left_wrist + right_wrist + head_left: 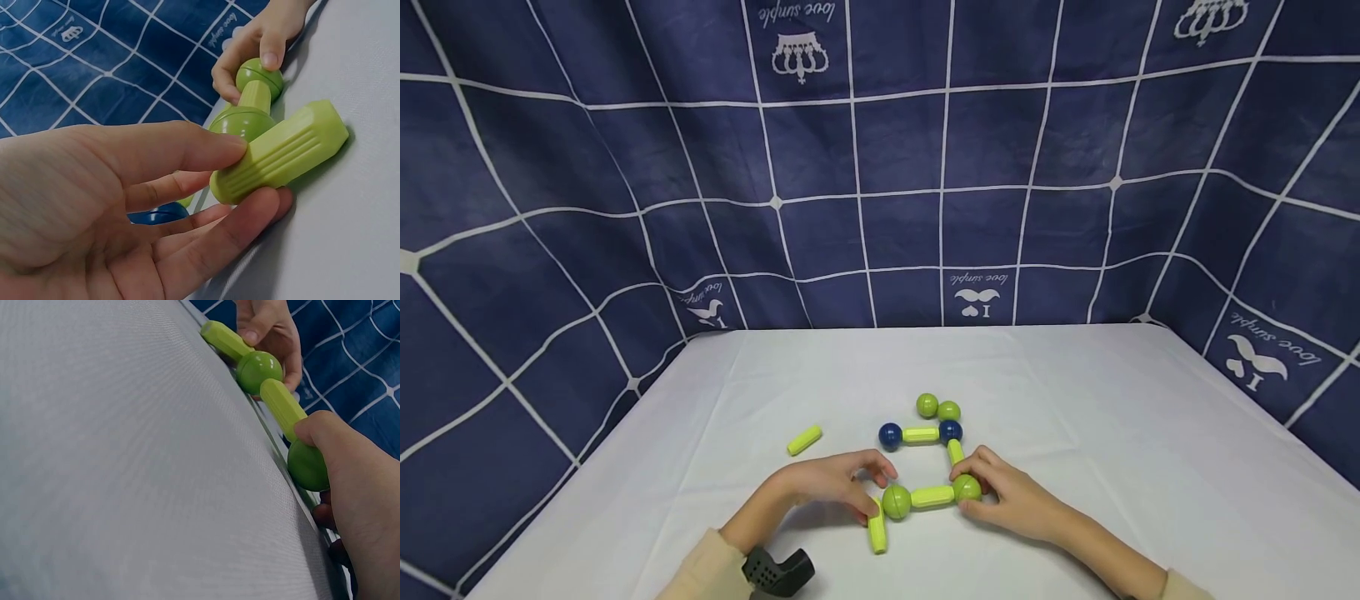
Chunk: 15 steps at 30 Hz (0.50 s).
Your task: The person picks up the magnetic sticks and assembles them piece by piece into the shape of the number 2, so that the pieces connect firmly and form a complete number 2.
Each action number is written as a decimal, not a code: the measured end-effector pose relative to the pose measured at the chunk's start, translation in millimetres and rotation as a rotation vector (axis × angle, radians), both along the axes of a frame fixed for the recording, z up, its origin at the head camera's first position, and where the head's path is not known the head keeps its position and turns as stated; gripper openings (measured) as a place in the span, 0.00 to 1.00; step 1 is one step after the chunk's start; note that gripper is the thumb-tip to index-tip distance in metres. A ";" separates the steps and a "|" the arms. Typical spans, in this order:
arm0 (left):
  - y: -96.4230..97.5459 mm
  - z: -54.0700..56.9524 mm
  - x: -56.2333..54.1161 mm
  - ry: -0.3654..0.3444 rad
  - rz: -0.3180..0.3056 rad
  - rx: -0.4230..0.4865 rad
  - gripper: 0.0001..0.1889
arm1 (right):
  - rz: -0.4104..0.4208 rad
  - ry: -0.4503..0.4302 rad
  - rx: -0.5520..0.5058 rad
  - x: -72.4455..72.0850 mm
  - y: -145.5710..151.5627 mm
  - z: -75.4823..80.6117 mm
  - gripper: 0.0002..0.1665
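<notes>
A dark blue curtain point(898, 150) with white lines hangs behind a table point(760, 375), which is covered in white. Over it, the person's left hand point(831, 485) pinches a yellow-green rod point(877, 536) between thumb and fingers, close beside a near green ball point(897, 502). The right hand point(1018, 500) holds another green ball point(967, 488), and a middle rod point(932, 497) joins these two balls. Farther back, a back rod point(921, 435) connects two blue balls point(891, 436); from the right one, a side rod point(955, 452) runs toward the right hand. Two more green balls point(927, 405) sit just behind, and a loose rod point(805, 440) lies apart at left.
</notes>
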<state>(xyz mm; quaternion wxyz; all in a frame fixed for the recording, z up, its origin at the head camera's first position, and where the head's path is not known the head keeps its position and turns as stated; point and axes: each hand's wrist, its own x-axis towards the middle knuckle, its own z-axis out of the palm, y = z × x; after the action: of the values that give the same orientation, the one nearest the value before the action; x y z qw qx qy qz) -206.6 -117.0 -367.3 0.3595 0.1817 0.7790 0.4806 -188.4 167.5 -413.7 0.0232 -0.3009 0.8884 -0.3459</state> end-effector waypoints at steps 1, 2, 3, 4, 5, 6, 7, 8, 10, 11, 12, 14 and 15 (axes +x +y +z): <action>0.5 -0.1 0.5 -0.005 -0.002 0.001 0.24 | 0.001 0.002 0.003 0.0 0.1 0.0 0.15; 0.8 -0.1 0.7 -0.006 -0.006 0.000 0.25 | 0.001 0.004 0.006 -0.2 0.0 0.3 0.15; 1.2 0.0 0.8 -0.009 -0.008 -0.002 0.25 | 0.001 0.006 0.007 -0.5 0.0 0.6 0.15; 1.7 0.2 0.9 -0.010 -0.011 0.000 0.26 | 0.002 0.010 0.008 -0.8 -0.1 1.0 0.15; 2.4 0.3 1.1 -0.011 -0.012 -0.001 0.27 | 0.001 0.015 0.010 -1.1 -0.2 1.4 0.15; 3.4 0.6 1.2 -0.009 -0.013 -0.002 0.27 | 0.000 0.017 0.010 -1.3 -0.4 2.0 0.15; 4.5 0.8 1.5 -0.005 -0.013 -0.004 0.27 | 0.000 0.020 0.010 -1.6 -0.5 2.6 0.15; 5.8 0.8 1.7 0.000 -0.014 -0.007 0.28 | -0.002 0.020 0.009 -1.7 -0.7 3.0 0.15; 8.6 0.4 2.6 0.011 -0.010 -0.011 0.29 | -0.004 0.019 0.008 -1.4 -0.9 3.4 0.16; 9.8 -0.2 3.1 0.023 -0.007 -0.012 0.29 | -0.007 0.018 0.006 -1.1 -1.0 3.5 0.16; 10.8 -1.0 3.5 0.029 -0.003 -0.012 0.29 | -0.007 0.014 0.002 -0.8 -1.1 3.3 0.16; 12.1 -3.0 4.5 0.033 0.003 -0.010 0.28 | -0.005 0.008 -0.001 0.1 -1.5 2.7 0.16; 12.5 -4.2 5.1 0.033 0.007 -0.007 0.27 | -0.003 0.005 -0.001 0.5 -1.7 2.2 0.15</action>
<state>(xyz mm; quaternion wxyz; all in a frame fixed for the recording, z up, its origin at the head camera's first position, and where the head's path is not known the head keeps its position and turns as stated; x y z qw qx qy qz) -201.5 -104.5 -371.5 0.3455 0.1858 0.7871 0.4761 -187.9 165.8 -411.4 0.0203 -0.3007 0.8886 -0.3457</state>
